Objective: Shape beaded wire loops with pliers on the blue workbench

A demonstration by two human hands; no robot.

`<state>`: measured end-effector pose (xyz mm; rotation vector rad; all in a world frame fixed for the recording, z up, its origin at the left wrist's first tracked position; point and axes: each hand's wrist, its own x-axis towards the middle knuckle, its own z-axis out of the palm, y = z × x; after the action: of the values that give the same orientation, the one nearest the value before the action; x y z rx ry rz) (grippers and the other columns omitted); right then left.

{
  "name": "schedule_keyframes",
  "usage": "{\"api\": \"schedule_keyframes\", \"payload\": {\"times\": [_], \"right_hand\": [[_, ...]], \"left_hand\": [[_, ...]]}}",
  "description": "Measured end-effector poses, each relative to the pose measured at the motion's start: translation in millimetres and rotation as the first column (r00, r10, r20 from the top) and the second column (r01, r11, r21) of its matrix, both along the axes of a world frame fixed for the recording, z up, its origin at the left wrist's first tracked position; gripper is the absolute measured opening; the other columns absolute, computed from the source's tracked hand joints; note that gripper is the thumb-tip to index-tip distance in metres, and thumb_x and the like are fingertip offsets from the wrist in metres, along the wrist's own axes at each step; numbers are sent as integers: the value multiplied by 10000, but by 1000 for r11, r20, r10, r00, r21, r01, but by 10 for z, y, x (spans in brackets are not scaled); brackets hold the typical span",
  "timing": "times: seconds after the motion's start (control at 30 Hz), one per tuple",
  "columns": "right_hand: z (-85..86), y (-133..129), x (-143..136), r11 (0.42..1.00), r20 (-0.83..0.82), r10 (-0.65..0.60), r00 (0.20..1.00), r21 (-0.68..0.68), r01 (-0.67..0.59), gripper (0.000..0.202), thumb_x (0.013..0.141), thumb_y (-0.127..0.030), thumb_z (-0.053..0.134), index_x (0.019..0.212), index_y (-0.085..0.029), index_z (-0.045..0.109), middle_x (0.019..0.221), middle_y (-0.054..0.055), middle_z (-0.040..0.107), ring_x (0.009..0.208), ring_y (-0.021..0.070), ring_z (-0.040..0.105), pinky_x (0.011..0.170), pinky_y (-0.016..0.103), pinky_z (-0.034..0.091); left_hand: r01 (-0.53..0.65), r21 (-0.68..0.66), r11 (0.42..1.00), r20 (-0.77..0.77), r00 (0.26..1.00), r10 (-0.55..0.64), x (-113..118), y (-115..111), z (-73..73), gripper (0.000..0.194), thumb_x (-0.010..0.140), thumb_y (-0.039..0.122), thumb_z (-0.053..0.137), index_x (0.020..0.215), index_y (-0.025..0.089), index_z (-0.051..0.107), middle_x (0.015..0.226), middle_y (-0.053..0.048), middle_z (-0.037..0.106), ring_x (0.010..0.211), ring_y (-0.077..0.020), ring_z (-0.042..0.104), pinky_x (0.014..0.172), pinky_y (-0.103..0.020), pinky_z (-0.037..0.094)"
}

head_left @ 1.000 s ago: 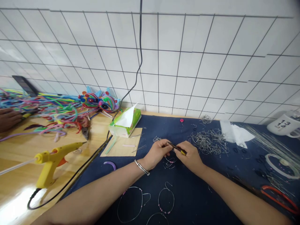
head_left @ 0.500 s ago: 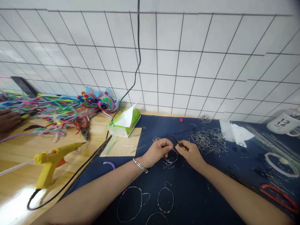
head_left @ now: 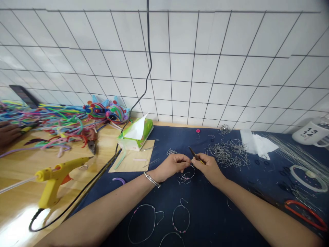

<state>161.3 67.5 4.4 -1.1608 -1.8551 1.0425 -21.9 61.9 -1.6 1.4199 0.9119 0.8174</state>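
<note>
My left hand [head_left: 177, 164] pinches a small wire ring [head_left: 192, 174] at its top, with the ring hanging below the fingertips. Close against it, my right hand [head_left: 209, 168] is closed around dark-tipped pliers [head_left: 195, 156], whose jaws point up and to the left. The fingertips of both hands meet at the wire, so the exact grip point is hidden. Below the hands lie a wire loop with pink beads [head_left: 181, 219] and a larger beaded wire loop [head_left: 142, 223]. Tangled wire hooks [head_left: 227, 153] sit in a pile right of my right hand.
A yellow glue gun [head_left: 58, 176] with its black cable lies left, near pliers [head_left: 92, 145] and colourful pipe cleaners [head_left: 59, 120]. A tissue box [head_left: 136, 134] stands behind my left hand. Right are a mug [head_left: 312, 131], red-handled scissors [head_left: 305, 212] and long wires. Another person's hand [head_left: 9, 132] is far left.
My hands stay together on the ring, with only slight finger movement. The whole view has shifted a little; the things on the table keep their places.
</note>
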Motion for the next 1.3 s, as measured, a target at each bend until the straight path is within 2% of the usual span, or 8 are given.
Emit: {"api": "schedule_keyframes", "payload": {"times": [0.17,0.4,0.63,0.87,1.3], "right_hand": [[-1,6,2,1000,0,8,1000,-4,-8,209,789,-354,494,749,-170,583,617,-36,455,574,96,388,542,210,318],[-2,12,-4,1000,0,0,1000,-2,0,216,781,-367,499,737,-167,569,616,-36,450,578,99,394,545,212,324],[-7,-2,-20,1000,-3,7,1000,-8,-7,211,785,-362,495,732,-170,566,606,-42,437,573,96,386,540,211,319],[-16,-2,-20,1000,0,6,1000,-10,-6,218,783,-366,497,733,-168,572,603,-40,436,567,95,383,531,209,318],[-21,-26,-24,999,-20,-35,999,-4,35,199,783,-351,497,724,-171,560,617,-36,459,583,101,405,555,214,333]], "left_hand": [[-7,17,1000,-9,1000,7,4,-3,4,217,758,326,583,822,126,640,641,10,525,520,-66,421,498,-194,327],[10,29,1000,-15,1000,-10,-8,0,-20,248,772,354,574,827,118,630,557,31,471,500,-66,403,476,-189,304],[21,14,1000,34,999,-21,-3,-8,-4,220,770,338,578,820,125,597,628,24,504,503,-57,429,477,-181,326],[-20,22,1000,-20,1000,20,-2,-5,-20,275,776,394,560,804,124,605,592,19,506,515,-73,450,472,-180,332],[46,28,999,-112,993,-43,-17,6,-8,219,771,335,556,843,137,618,649,3,542,540,-79,478,480,-177,368]]}}
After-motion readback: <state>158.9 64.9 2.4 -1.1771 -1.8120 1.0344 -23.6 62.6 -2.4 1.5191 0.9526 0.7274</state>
